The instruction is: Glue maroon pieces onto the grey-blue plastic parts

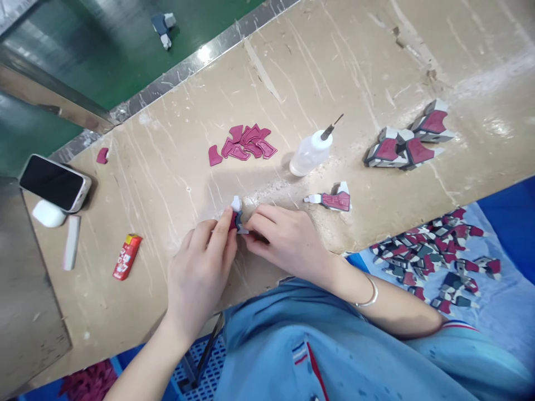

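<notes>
Near the table's front edge, my left hand (200,264) grips a small part (237,214) in grey, white and dark red, pressing it with its fingertips. From the right, my right hand (290,239) pinches at the lower right end of the same part; its fingertips partly hide that end. Beyond the hands lies a loose pile of dark red pieces (251,143). A white squeeze bottle (311,154) with a thin tip stands upright to the right of the pile. Another red, grey and white part (335,200) rests right of my right hand.
Joined parts (397,153) stand at the right. Many more lie on blue plastic (443,250) below the table edge. On the left are a phone (54,181), a white case (49,214), a white strip (71,243), a red packet (127,257) and a red piece (102,155).
</notes>
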Demonstrator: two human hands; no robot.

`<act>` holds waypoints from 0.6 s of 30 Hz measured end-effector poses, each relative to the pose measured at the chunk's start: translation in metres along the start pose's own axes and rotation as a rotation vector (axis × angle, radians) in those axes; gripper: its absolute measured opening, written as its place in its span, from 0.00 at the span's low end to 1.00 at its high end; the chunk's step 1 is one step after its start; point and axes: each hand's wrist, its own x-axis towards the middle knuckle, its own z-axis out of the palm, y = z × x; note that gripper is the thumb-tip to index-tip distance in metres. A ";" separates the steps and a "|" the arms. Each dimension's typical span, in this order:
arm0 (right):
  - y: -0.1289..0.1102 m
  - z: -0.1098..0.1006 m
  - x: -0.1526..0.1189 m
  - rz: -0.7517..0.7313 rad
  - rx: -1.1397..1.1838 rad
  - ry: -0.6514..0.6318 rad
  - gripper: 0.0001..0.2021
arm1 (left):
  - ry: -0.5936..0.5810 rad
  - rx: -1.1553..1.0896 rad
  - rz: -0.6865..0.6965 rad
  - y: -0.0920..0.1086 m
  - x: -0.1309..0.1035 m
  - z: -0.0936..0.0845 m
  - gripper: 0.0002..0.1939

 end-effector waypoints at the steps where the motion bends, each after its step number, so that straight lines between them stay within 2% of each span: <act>1: 0.000 0.000 0.000 0.001 0.001 -0.004 0.12 | 0.002 0.001 -0.004 0.000 0.000 0.000 0.12; 9: 0.000 0.000 -0.002 0.019 0.006 -0.049 0.11 | 0.033 0.033 0.002 0.001 -0.004 0.002 0.13; 18: -0.001 -0.002 0.000 0.015 -0.014 -0.065 0.11 | -0.010 0.026 -0.034 0.008 -0.007 0.001 0.16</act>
